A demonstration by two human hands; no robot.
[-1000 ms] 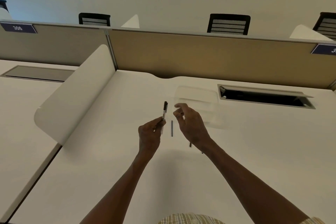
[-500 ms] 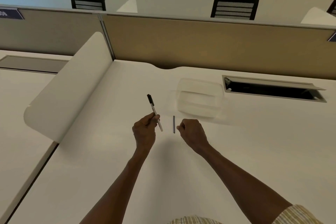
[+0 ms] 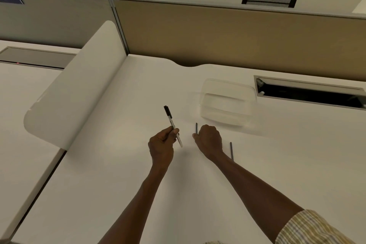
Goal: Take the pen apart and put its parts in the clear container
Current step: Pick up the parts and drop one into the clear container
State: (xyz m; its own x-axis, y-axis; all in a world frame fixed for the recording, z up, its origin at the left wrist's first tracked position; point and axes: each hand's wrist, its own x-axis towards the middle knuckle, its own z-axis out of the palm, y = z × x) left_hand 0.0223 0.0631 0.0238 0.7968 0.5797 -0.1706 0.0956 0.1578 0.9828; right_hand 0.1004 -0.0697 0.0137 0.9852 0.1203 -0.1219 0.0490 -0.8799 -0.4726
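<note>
Pen point(image 3: 172, 124) sits at the centre of the frame, tilted with its black cap toward the upper left, and the left hand point(image 3: 161, 145) pinches the white barrel low down, fingers curled round it. It looks light, thin and stiff, with a smooth plastic skin that would probably slip under a loose grip; a firm pinch on the barrel with a pull on the cap end seems the best hold. To its right a thin dark rod point(image 3: 196, 128) stands just beside the right hand point(image 3: 210, 139), whose fingers are curled; whether they clamp the rod or merely touch it cannot be told. A second rod point(image 3: 231, 150) lies on the desk point(image 3: 118, 164) right of that wrist. Such slim parts would likely roll and be hard to lift flat. Clear container point(image 3: 227, 103) waits above the right hand, apparently empty, near the cable slot point(image 3: 309, 95) at right.
</note>
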